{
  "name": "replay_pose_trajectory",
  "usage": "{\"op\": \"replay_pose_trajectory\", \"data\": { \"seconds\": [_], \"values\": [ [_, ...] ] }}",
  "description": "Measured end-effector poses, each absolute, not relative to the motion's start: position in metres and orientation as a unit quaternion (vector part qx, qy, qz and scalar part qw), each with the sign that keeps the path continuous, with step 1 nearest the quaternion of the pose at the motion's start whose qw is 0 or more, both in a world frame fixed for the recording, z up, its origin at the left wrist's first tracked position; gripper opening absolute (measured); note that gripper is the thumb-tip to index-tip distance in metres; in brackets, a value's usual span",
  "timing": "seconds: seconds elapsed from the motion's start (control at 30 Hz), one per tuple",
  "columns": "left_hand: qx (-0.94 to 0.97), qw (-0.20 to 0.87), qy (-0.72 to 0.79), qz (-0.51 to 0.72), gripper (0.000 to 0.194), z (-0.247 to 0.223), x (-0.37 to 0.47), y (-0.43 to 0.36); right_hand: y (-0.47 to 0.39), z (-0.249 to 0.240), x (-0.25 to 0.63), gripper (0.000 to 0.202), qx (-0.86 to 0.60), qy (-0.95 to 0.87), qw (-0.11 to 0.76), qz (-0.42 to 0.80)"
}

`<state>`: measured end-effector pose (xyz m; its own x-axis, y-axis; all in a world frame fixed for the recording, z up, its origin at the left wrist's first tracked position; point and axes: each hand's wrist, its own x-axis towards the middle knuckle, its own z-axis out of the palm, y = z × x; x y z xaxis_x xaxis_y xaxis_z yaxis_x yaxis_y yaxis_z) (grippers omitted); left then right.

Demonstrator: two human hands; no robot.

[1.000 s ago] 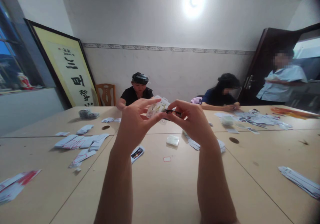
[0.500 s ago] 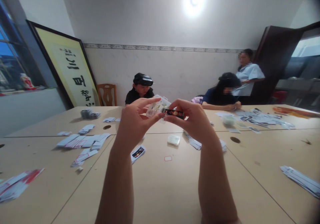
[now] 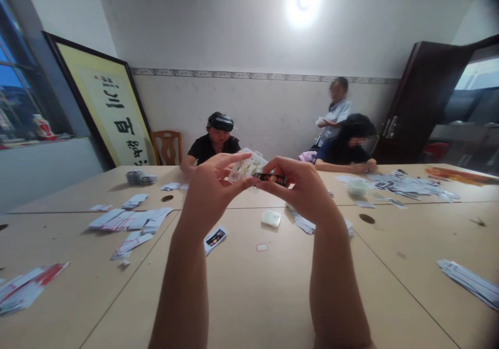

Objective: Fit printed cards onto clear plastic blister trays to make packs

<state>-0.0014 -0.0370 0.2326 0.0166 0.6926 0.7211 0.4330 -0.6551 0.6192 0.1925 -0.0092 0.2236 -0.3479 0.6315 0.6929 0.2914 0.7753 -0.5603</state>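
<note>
Raised above the table, my left hand point(image 3: 212, 182) grips a clear plastic box point(image 3: 247, 165) with small pale and greenish bits showing inside. Its thumb reaches along the lower edge of the box. My right hand point(image 3: 300, 182) pinches a dark printed label point(image 3: 270, 179) with orange-red pictures on it, held against the right side of the box. Both thumbs almost meet at the label's left end. Whether the label is stuck to the box, I cannot tell. Below the hands, a printed card point(image 3: 215, 238) with a similar dark picture lies near my left wrist.
On the table point(image 3: 257, 297) lie another small clear box point(image 3: 270, 218), a red-edged sticker point(image 3: 262, 247) and white card stacks point(image 3: 130, 220). More cards point(image 3: 405, 184) spread at the right. Two people sit opposite; a third person point(image 3: 335, 112) stands behind them.
My hands, the box and the label have barely moved, with only a slight tilt. The standing person has moved left, and the seated person across from me has shifted an arm onto the table.
</note>
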Motion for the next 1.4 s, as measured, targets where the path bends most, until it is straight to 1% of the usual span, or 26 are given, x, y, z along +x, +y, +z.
{"op": "replay_pose_trajectory", "data": {
  "seconds": [0.27, 0.4, 0.5, 0.57, 0.6, 0.67, 0.73, 0.8, 0.87, 0.93, 1.0, 1.07, 1.1, 1.17, 1.23, 1.27, 1.33, 1.4],
  "values": [
    [0.696, 0.134, 0.395, 0.585, 0.055, 0.234, -0.003, -0.037, -0.009, 0.225, 0.192, 0.025, -0.297, -0.799, 0.495, 0.168],
    [0.697, 0.148, 0.385, 0.586, 0.054, 0.234, -0.005, -0.039, -0.010, 0.225, 0.193, 0.024, -0.314, -0.788, 0.508, 0.148],
    [0.690, 0.146, 0.389, 0.592, 0.051, 0.235, -0.005, -0.040, -0.011, 0.225, 0.194, 0.028, -0.314, -0.783, 0.515, 0.152],
    [0.683, 0.140, 0.395, 0.598, 0.049, 0.235, -0.005, -0.041, -0.010, 0.225, 0.192, 0.030, -0.301, -0.757, 0.553, 0.177],
    [0.681, 0.138, 0.394, 0.601, 0.048, 0.235, -0.005, -0.041, -0.008, 0.225, 0.191, 0.033, -0.290, -0.729, 0.590, 0.191],
    [0.681, 0.141, 0.387, 0.606, 0.047, 0.235, -0.003, -0.040, -0.001, 0.222, 0.186, 0.043, -0.265, -0.652, 0.677, 0.213],
    [0.679, 0.162, 0.375, 0.610, 0.044, 0.233, 0.001, -0.036, 0.009, 0.219, 0.181, 0.057, -0.250, -0.590, 0.734, 0.227],
    [0.673, 0.202, 0.365, 0.611, 0.045, 0.231, 0.006, -0.030, 0.023, 0.214, 0.175, 0.068, -0.237, -0.568, 0.744, 0.263],
    [0.668, 0.246, 0.356, 0.605, 0.049, 0.227, 0.011, -0.023, 0.037, 0.210, 0.171, 0.073, -0.217, -0.559, 0.735, 0.317],
    [0.680, 0.277, 0.351, 0.581, 0.054, 0.224, 0.014, -0.015, 0.048, 0.208, 0.171, 0.072, -0.203, -0.560, 0.725, 0.346],
    [0.702, 0.289, 0.348, 0.550, 0.055, 0.222, 0.013, -0.010, 0.054, 0.206, 0.174, 0.070, -0.202, -0.566, 0.725, 0.338],
    [0.711, 0.277, 0.340, 0.550, 0.051, 0.222, 0.010, -0.008, 0.056, 0.206, 0.180, 0.069, -0.212, -0.563, 0.736, 0.311],
    [0.706, 0.263, 0.336, 0.565, 0.046, 0.222, 0.009, -0.008, 0.057, 0.206, 0.182, 0.070, -0.221, -0.560, 0.742, 0.296],
    [0.688, 0.223, 0.340, 0.601, 0.030, 0.223, 0.005, -0.011, 0.057, 0.206, 0.187, 0.071, -0.236, -0.555, 0.751, 0.269],
    [0.675, 0.194, 0.369, 0.609, 0.014, 0.225, 0.001, -0.015, 0.058, 0.206, 0.189, 0.071, -0.240, -0.556, 0.753, 0.258],
    [0.668, 0.182, 0.390, 0.607, 0.010, 0.226, -0.001, -0.017, 0.058, 0.206, 0.190, 0.071, -0.237, -0.558, 0.753, 0.257],
    [0.649, 0.144, 0.428, 0.612, 0.011, 0.230, -0.008, -0.023, 0.057, 0.207, 0.192, 0.068, -0.233, -0.563, 0.752, 0.254],
    [0.617, 0.069, 0.446, 0.644, 0.015, 0.234, -0.022, -0.032, 0.053, 0.208, 0.194, 0.066, -0.235, -0.570, 0.751, 0.236]
  ]
}}
